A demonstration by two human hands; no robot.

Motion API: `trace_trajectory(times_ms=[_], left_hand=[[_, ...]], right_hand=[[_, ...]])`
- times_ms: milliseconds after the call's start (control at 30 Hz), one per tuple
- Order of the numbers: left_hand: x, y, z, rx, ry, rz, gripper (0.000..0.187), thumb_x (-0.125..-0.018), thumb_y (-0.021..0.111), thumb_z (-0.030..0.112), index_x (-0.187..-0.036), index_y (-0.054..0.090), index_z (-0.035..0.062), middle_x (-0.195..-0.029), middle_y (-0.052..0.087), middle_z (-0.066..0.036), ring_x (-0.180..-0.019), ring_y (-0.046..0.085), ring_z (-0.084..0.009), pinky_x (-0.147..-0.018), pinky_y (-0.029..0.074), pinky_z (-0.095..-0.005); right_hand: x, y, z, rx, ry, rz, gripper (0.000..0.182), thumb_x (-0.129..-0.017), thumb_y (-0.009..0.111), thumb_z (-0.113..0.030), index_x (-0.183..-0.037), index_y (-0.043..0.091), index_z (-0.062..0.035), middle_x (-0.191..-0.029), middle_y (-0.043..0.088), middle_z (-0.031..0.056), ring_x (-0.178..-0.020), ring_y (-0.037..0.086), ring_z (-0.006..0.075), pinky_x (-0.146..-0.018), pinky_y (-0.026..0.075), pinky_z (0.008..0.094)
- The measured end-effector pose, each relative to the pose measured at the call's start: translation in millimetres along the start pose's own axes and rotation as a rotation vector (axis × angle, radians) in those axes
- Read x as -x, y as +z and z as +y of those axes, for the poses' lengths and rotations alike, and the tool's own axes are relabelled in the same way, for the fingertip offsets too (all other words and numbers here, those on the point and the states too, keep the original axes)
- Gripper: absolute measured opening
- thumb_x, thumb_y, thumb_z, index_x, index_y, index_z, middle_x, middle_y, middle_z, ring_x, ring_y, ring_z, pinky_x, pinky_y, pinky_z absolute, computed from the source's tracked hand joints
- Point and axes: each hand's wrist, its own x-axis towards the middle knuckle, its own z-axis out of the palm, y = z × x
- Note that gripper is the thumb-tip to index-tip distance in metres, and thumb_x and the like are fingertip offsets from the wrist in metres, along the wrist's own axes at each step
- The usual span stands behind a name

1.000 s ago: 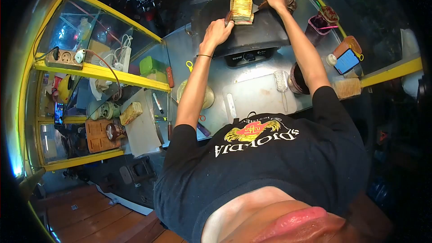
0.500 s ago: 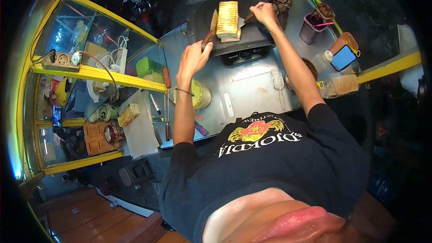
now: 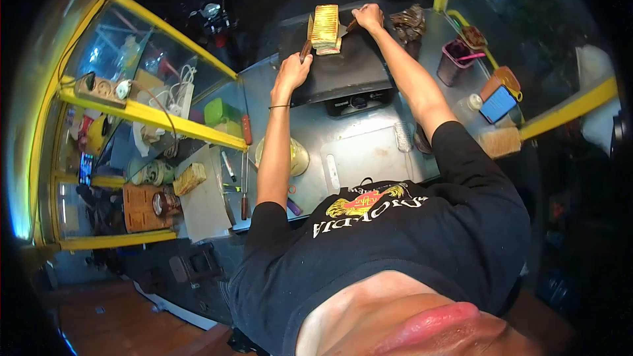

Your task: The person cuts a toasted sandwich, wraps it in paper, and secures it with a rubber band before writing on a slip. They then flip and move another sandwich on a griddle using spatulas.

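left hand (image 3: 292, 70) closed on a wooden-handled tool (image 3: 306, 49); right hand (image 3: 368, 16) closed on a second tool (image 3: 349, 26). between the hands, at the far edge of the griddle (image 3: 343, 69), the toast stack (image 3: 324, 26) stands on edge. browned, ribbed face showing: grilling looks well along; not yet lifted off the griddle.

Griddle plate (image 3: 343, 69): dark, matt metal, smooth. Toast stack (image 3: 325, 25) at the griddle's far edge: dry, browned, ridged crust. Tool in left hand (image 3: 290, 72): brown wooden-looking handle (image 3: 304, 49). Tool in right hand (image 3: 368, 16): thin bright metal blade (image 3: 341, 28). Counter (image 3: 310, 128): brushed sheet metal, dull sheen. Cutting board (image 3: 366, 155) at the counter's near edge: pale matt plastic. Cart frame (image 3: 151, 117): glossy yellow paint. Shirt (image 3: 395, 250): black cloth, matt.
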Motion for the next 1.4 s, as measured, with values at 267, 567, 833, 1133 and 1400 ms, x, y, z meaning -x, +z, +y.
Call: trace_trajectory(times_ms=[267,567,833,1133,1400], left_hand=[[44,15,37,0.041,0.036,-0.138,0.046,-0.093,0.052,0.043,-0.088,0.060,-0.0028,-0.069,0.062,-0.015,-0.068,0.063,-0.0281,-0.066,0.048,-0.0388],[93,-19,19,0.366,-0.198,-0.130,0.044,-0.094,0.049,0.040,-0.080,0.065,0.0018,-0.060,0.061,-0.004,-0.051,0.055,-0.0133,-0.050,0.043,-0.0318],[97,-7,-3,0.694,-0.257,-0.041,0.041,-0.096,0.050,0.041,-0.081,0.061,0.0042,-0.056,0.052,0.002,-0.043,0.043,-0.0070,-0.041,0.035,-0.0243],[51,25,26,0.162,0.043,0.254,0.048,-0.094,0.050,0.042,-0.083,0.067,-0.0008,-0.063,0.061,-0.013,-0.062,0.062,-0.0238,-0.060,0.046,-0.0374],[98,-41,13,0.438,0.015,0.293,0.041,-0.096,0.053,0.037,-0.084,0.066,0.0003,-0.056,0.051,-0.005,-0.053,0.049,-0.0136,-0.053,0.040,-0.0327]], right_hand=[[13,-58,57,-0.026,-0.126,-0.005,0.028,-0.067,0.078,-0.031,-0.071,0.071,-0.0048,-0.080,0.071,0.0172,-0.079,0.070,0.0309,-0.075,0.054,0.0406],[70,-115,17,-0.199,-0.032,-0.316,0.024,-0.078,0.069,-0.023,-0.082,0.069,0.0007,-0.056,0.060,0.0057,-0.044,0.055,0.0105,-0.038,0.044,0.0262],[67,-165,75,-0.248,-0.022,-0.284,0.022,-0.083,0.064,-0.021,-0.086,0.068,0.0004,-0.057,0.061,0.0072,-0.039,0.054,0.0123,-0.038,0.044,0.0257],[88,-74,16,-0.473,0.014,-0.344,0.024,-0.088,0.063,-0.021,-0.096,0.067,0.0010,-0.067,0.066,0.0097,-0.049,0.062,0.0135,-0.046,0.053,0.0271],[142,-128,-12,-0.366,-0.640,-0.015,0.023,-0.089,0.064,-0.014,-0.110,0.067,-0.0065,-0.092,0.071,0.0073,-0.078,0.065,0.0104,-0.071,0.050,0.0262]])
